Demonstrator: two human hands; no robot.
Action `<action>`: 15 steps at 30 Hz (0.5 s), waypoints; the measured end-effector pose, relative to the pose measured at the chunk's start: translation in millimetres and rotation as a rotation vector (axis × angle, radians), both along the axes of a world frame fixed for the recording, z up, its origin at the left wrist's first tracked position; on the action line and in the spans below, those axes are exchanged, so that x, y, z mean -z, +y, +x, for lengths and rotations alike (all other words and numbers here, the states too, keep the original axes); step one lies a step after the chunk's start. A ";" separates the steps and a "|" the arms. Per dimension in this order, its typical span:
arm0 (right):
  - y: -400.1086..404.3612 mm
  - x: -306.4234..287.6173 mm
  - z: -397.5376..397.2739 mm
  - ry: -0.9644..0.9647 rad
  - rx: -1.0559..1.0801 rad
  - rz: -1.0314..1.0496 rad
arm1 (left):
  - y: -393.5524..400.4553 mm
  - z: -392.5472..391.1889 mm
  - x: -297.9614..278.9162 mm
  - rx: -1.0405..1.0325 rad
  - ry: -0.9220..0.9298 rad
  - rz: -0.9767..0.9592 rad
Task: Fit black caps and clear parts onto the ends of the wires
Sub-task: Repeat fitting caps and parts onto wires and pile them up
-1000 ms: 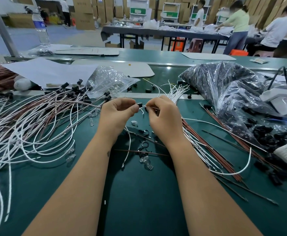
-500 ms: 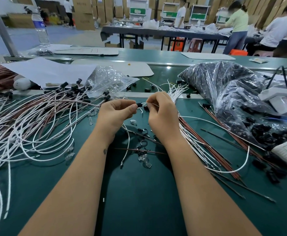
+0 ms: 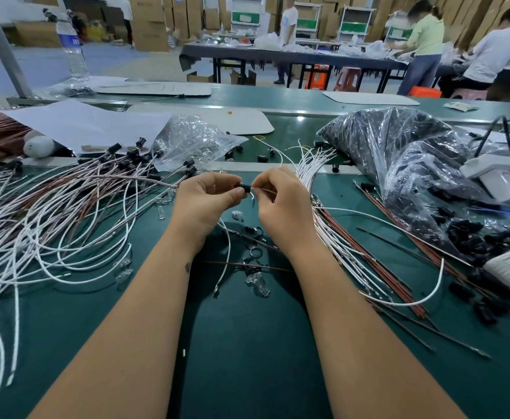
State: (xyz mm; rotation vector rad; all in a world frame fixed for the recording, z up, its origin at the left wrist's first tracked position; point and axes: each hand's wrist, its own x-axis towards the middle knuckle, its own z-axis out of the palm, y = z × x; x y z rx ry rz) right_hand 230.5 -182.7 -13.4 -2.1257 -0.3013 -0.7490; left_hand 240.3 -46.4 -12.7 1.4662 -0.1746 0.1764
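Two bare forearms reach fwd over a green tabletop [image 3: 247, 358]. At center, left hand [image 3: 205, 201] pinches a small black cap [image 3: 244, 187] betw thumb and fingers; right hand [image 3: 281, 204] pinches a thin wire [image 3: 263, 190] end, tip at the cap's mouth, fingers curled tight.

Risks, as judgement: cap is tiny and held only by fingertips, so it may slip and drop among loose bits below. Wire end is limp; if pushed off-axis it may bend or miss the hole. Whether it's seated yet can't be told.

Around: finished wires w/ caps [image 3: 66, 213] fan out at 9 o'clock. Uncapped white and brown wires [image 3: 347, 243] lie at 3 o'clock, just beside the right hand. Clear parts [image 3: 256, 282] and black rings sit at 6 o'clock betw the wrists. Big bag of caps [image 3: 414, 164] at 2 o'clock; small clear bag [image 3: 193, 140] at 11. Loose wire under the wrists could snag.
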 end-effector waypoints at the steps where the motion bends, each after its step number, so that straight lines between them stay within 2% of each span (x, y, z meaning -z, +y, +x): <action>1: -0.4 0.4 0.4 0.004 0.001 0.012 | -0.6 -0.3 0.2 0.001 0.004 0.011; 8: -2.6 -0.2 -0.9 0.081 -0.031 0.152 | -2.3 -2.1 -1.0 -0.026 0.000 0.059; 15: -0.2 -0.8 -3.3 0.088 -0.018 0.064 | -2.4 -4.9 -2.8 0.007 0.027 0.079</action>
